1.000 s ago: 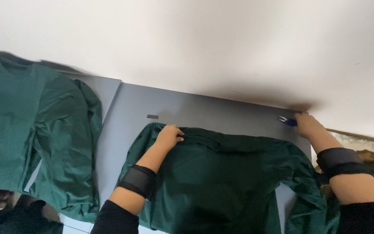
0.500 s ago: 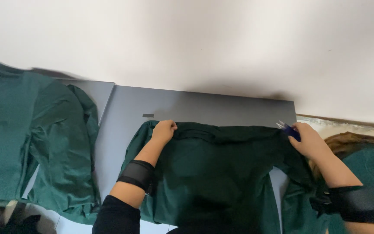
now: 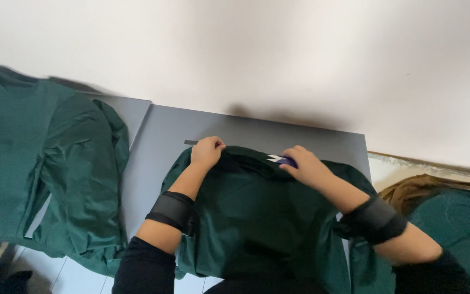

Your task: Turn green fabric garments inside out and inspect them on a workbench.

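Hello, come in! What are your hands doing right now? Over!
Left hand gripping the green garment at its top edge. Right hand there too, holding a small blue tool. Nothing in the way.

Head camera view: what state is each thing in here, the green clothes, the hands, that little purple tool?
Green garment: spread on the grey table, top edge bunched.
Left hand: closed on the garment's top edge.
Right hand: holding a small purple tool at that edge.
Green pile: draped at left, crumpled.
Brown cloth: rumpled at right.
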